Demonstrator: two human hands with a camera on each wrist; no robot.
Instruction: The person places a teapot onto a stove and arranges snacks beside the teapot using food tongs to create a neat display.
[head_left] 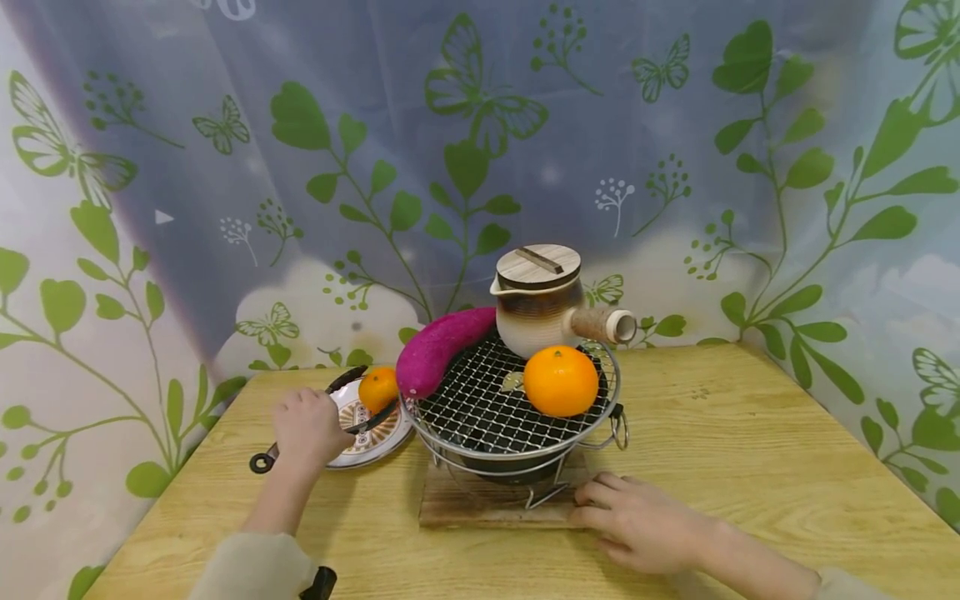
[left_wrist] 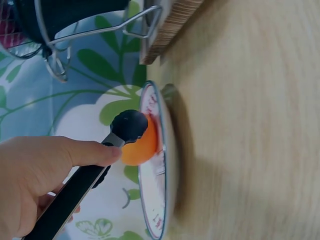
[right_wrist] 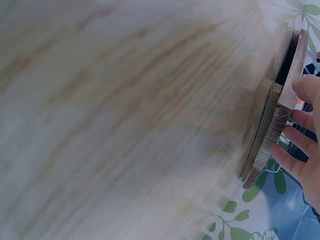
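My left hand (head_left: pixel 307 429) grips black-headed tongs (left_wrist: pixel 75 192). The tong heads lie on either side of a small mandarin (head_left: pixel 377 389), which sits on a patterned white plate (head_left: pixel 390 433). In the left wrist view, one dark tong head is against or just in front of the mandarin (left_wrist: pixel 142 147); firm contact cannot be told. My right hand (head_left: pixel 637 521) rests its fingertips on the right front corner of a wooden board (head_left: pixel 487 508), fingers spread and loosely bent. On that board stands a round tabletop grill (head_left: pixel 480 400) with a wire mesh top.
A purple sweet potato (head_left: pixel 435 354), a larger orange (head_left: pixel 561 382) and a side-handled clay teapot (head_left: pixel 532 321) with a wooden lid rest on the mesh. A ring handle (head_left: pixel 621 429) juts from the grill's right. Behind the wooden table (head_left: pixel 712 425) hangs a leaf-patterned curtain (head_left: pixel 480 167).
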